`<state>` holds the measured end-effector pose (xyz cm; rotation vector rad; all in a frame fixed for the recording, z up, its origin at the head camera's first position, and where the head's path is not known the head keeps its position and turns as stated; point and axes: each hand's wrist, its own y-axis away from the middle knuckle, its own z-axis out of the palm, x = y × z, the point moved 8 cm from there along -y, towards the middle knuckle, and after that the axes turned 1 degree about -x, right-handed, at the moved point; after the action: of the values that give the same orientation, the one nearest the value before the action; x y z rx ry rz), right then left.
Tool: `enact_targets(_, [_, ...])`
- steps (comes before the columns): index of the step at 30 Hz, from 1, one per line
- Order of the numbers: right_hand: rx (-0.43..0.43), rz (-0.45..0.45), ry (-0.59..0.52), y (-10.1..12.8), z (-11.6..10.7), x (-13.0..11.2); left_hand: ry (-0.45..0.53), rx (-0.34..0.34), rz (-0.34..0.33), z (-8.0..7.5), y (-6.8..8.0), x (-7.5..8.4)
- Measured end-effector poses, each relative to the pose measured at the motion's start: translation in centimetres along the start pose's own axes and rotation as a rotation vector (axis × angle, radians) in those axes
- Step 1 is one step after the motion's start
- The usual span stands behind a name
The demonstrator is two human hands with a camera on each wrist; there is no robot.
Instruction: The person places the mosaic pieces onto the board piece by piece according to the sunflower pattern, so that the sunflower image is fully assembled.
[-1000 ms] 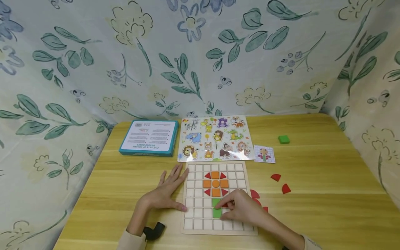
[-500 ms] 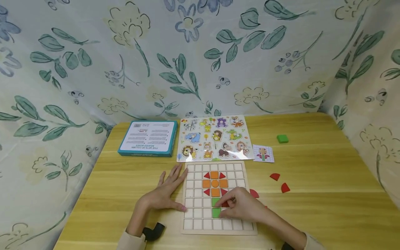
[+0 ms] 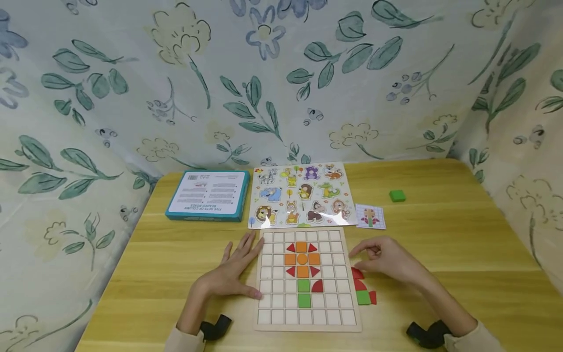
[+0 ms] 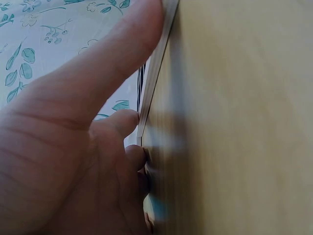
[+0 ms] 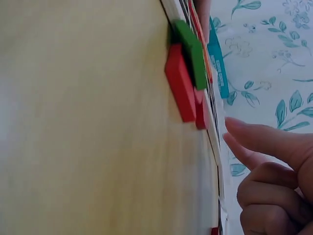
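A wooden grid board [image 3: 272,322] lies on the table. Orange pieces and red triangles form a flower in its middle, above two green squares [image 3: 304,293]. One red quarter-circle piece [image 3: 317,286] sits in the cell right of the upper green square. My left hand [image 3: 228,276] rests against the board's left edge, fingers spread; in the left wrist view its thumb [image 4: 112,58] touches the rim. My right hand [image 3: 391,259] hovers beyond the board's right edge, thumb and index finger apart with nothing between them, other fingers curled. Beneath it lie red pieces [image 3: 358,283], partly hidden.
A loose green square [image 3: 363,297] and a small red piece [image 3: 373,297] lie against the board's right edge. Behind are a pattern card [image 3: 370,216], a green block [image 3: 397,195], an animal puzzle board [image 3: 303,195] and a teal box [image 3: 208,195].
My right hand has let go of the red quarter-circle piece on the board and moved right, up past the board's edge. It now covers the two loose red pieces there. The left hand stays put.
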<state>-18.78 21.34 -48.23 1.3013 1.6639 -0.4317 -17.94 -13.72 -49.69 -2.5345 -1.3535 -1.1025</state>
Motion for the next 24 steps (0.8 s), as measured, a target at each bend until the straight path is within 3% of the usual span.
enact_targets(9, [-0.143,0.029,-0.021,-0.3,0.2,1.5,0.009,0.010,0.003,0.1,0.0,0.0])
enact_targets(19, [-0.090,0.000,0.001,-0.4,-1.1,1.8,0.017,0.012,0.002,0.0,-0.1,0.0])
enact_targets(24, [-0.111,-0.020,-0.035,-0.4,-0.7,1.6,0.019,0.011,0.001,0.0,-0.1,0.1])
